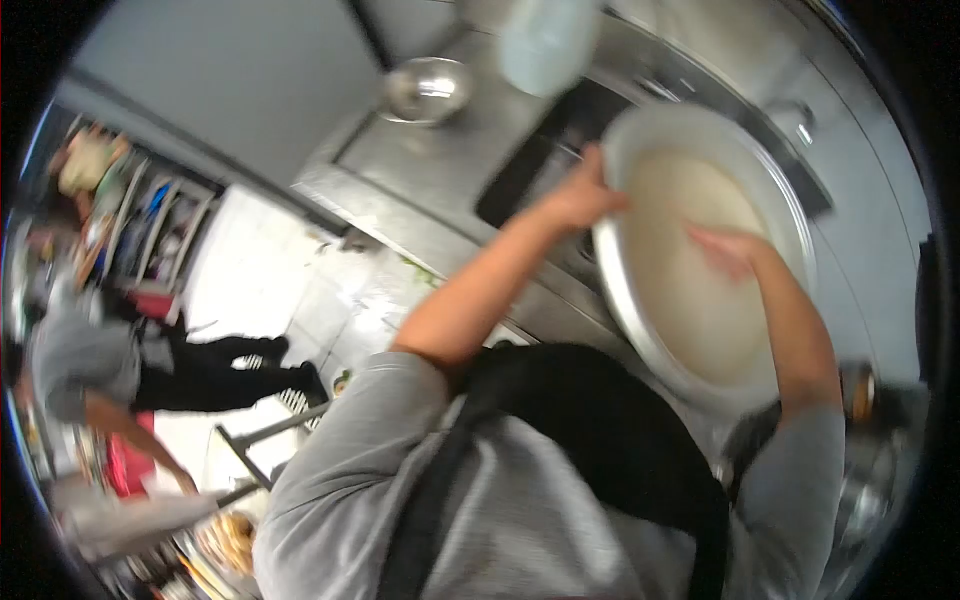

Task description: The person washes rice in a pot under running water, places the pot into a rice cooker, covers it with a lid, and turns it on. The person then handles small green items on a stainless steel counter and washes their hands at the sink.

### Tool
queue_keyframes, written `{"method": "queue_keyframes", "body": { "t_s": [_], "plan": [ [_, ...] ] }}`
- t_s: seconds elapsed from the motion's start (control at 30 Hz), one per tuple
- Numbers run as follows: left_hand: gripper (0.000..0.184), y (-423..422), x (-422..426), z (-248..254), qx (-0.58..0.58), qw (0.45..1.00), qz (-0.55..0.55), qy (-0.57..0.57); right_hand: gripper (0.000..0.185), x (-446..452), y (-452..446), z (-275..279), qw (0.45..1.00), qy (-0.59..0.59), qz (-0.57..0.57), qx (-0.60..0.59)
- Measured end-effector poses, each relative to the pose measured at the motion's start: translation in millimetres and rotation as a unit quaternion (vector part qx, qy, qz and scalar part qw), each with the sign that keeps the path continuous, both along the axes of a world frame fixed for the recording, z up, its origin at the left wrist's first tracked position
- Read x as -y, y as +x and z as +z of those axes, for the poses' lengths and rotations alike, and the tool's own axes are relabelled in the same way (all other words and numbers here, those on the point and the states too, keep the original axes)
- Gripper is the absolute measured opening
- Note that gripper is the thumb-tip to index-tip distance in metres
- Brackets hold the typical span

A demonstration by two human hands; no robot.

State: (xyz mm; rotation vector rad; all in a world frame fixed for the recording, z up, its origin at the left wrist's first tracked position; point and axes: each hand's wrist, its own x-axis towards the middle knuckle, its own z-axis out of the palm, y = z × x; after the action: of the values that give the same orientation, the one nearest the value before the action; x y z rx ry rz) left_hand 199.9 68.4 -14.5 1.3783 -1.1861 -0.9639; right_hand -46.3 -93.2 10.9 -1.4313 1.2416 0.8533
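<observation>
A large, wide metal pot (612, 268) stands tilted over the sink, holding cloudy whitish liquid (690, 310). What lies under the liquid cannot be made out. My left hand (588, 197) is closed on the pot's left rim, the digits at the inner edge and the rest outside. Inside the pot, my right hand (728, 250) reaches in from the right side, at the surface of the liquid. Its fingers look stretched out and somewhat apart, blurred by motion, and it holds nothing that I can see.
A dark sink basin (530, 165) lies left of the pot, with a faucet (795, 118) behind. On the steel counter (440, 165) are a metal bowl (427, 90) and a translucent container (547, 45). Another person (90, 350) stands at far left near shelves (155, 230).
</observation>
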Motion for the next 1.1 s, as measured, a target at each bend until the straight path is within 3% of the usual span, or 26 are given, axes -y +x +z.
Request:
{"method": "queue_keyframes", "body": {
  "t_s": [0.1,0.2,0.43,0.53,0.83,1.0,1.1],
  "plan": [
    [0.089,-5,4,-10,0.004,1.0,0.027,0.004,0.096,2,-6,-3,0.999,-0.039,-0.006,0.0],
    [0.068,-2,0,-8,-0.04,0.999,0.019,-0.014,0.095,9,-4,-6,1.0,0.021,-0.002,0.011],
    [0.073,-3,2,-13,-0.038,0.999,0.017,-0.022,0.095,-5,2,3,1.0,0.001,-0.009,0.017],
    [0.095,0,-4,-2,-0.034,0.999,-0.005,0.01,0.094,4,-5,-6,1.0,0.012,-0.005,0.014],
    [0.071,0,-6,0,-0.044,0.999,-0.01,-0.017,0.093,2,-4,-5,1.0,-0.009,0.0,0.023],
    [0.077,-3,-1,-10,-0.032,0.999,0.015,-0.032,0.094,23,-19,-26,0.999,0.009,0.022,0.04],
    [0.078,-4,0,-12,-0.025,0.999,0.025,-0.041,0.095,7,-12,-10,0.998,-0.011,0.021,0.05]
  ]
}}
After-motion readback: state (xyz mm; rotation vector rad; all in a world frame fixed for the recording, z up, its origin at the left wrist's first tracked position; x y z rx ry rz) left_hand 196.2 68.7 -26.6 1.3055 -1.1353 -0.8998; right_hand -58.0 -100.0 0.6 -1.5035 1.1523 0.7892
